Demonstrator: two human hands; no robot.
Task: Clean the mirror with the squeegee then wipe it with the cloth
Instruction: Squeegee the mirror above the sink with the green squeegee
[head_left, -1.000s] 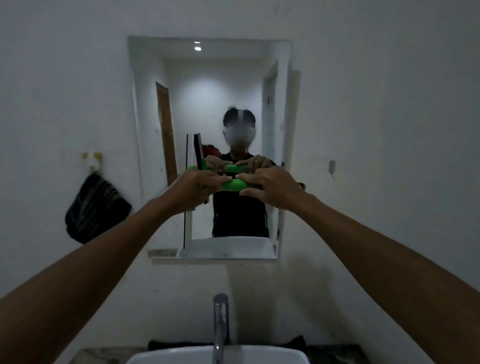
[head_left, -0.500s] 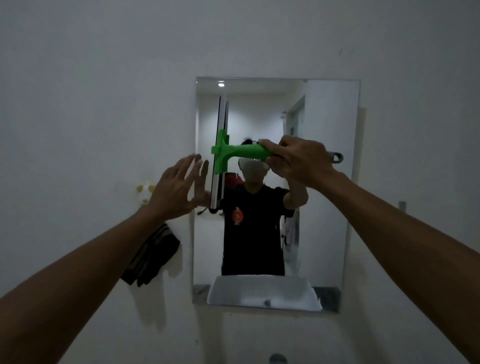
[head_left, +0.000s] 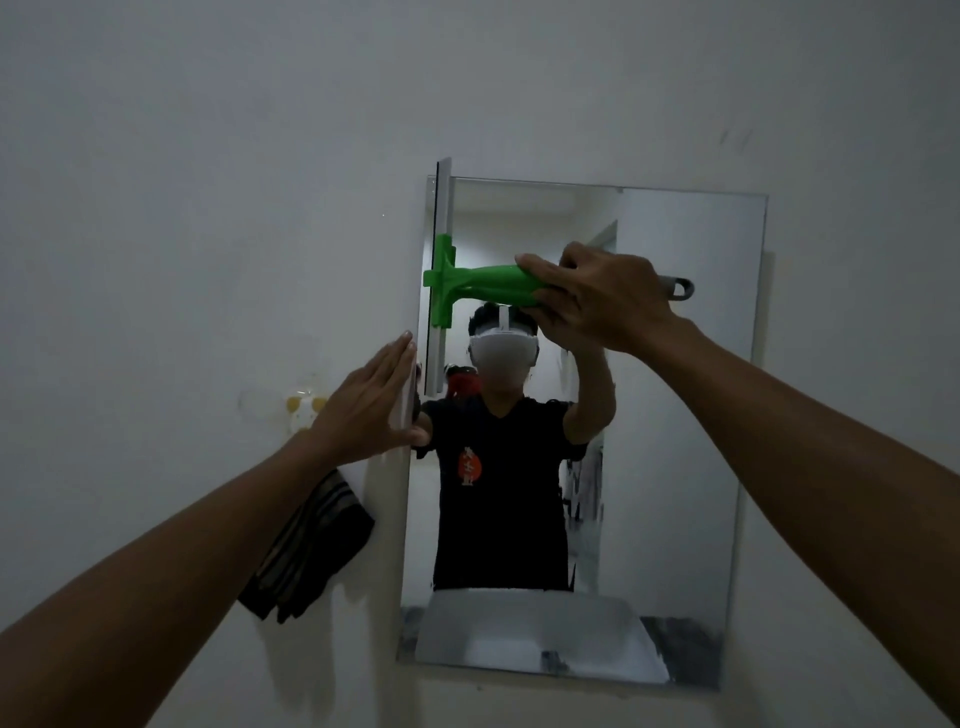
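Mirror (head_left: 649, 415): 1 rectangular, frameless pane, fixed flat to a pale painted wall (head_left: 208, 208); surface smooth and reflective, with a smeared grey patch along the lower edge. It showed the reflection of the person at work.

Squeegee (head_left: 467, 286): 1 item, bright green moulded plastic handle, T-shaped, with a grey hanging loop at the tail; long, straight, pale blade bar set upright. The blade lay against the mirror's left edge, its top end reaching just above the pane's upper corner. This placement looked like the start of a sideways pass across the glass, judged from the blade standing vertical at the margin.

Right hand (head_left: 602, 301): closed around the squeegee handle, fingers wrapped over the top, holding it level so the blade stood upright.

Left hand (head_left: 369, 405): open flat, fingers together and extended, holding nothing; palm set at the mirror's left edge just below the blade, probably to steady the pane, though actual contact could not be told.

Cloth (head_left: 306, 556): 1 item, dark with paler stripes, soft and folded in loose drapes, hanging on the wall left of the mirror, below a small yellow-and-white hook (head_left: 306, 410); unused, so the wiping step was not yet begun
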